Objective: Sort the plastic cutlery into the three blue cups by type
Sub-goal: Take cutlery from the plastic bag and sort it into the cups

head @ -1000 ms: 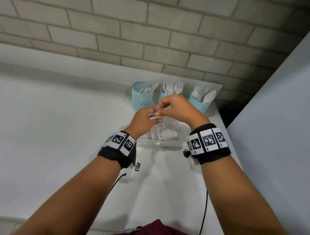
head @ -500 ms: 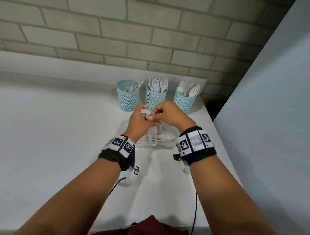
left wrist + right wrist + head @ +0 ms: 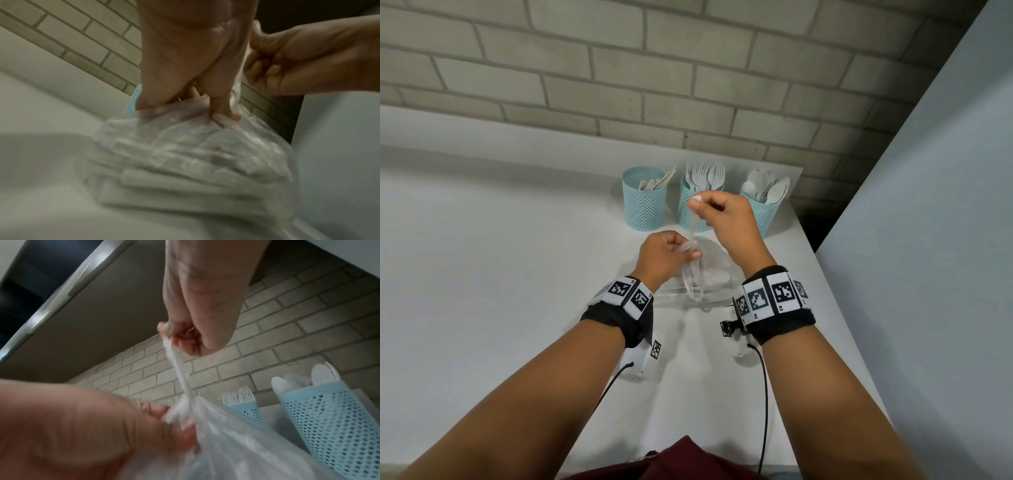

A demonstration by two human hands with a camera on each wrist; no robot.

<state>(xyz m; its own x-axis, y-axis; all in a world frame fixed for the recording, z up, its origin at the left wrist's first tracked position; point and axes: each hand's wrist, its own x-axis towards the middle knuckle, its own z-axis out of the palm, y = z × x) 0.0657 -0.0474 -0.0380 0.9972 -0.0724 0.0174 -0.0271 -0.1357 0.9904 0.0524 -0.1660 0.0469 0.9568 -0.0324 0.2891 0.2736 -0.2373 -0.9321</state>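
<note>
A clear plastic bag [image 3: 709, 270] [image 3: 185, 162] [image 3: 236, 443] of white cutlery lies on the white counter [image 3: 500, 274] in front of three blue mesh cups. My left hand [image 3: 671, 251] [image 3: 205, 91] [image 3: 144, 415] grips the bag's knotted neck. My right hand [image 3: 717, 214] [image 3: 185, 337] [image 3: 277, 53] pinches the twisted tail of the bag [image 3: 176, 369] and holds it stretched up from the knot. The left cup [image 3: 643, 202] holds knives, the middle cup [image 3: 693, 205] [image 3: 246, 408] forks, the right cup [image 3: 763, 209] [image 3: 333, 423] spoons.
A brick wall [image 3: 688, 85] runs behind the cups. A pale panel [image 3: 928, 240] stands along the counter's right side. The counter's right edge [image 3: 835, 308] is close to the bag. Cables hang from both wrist cameras.
My right hand has risen and moved away from my left, drawing the bag's tail out taut. My left hand stays low on the knot. The head view has shifted.
</note>
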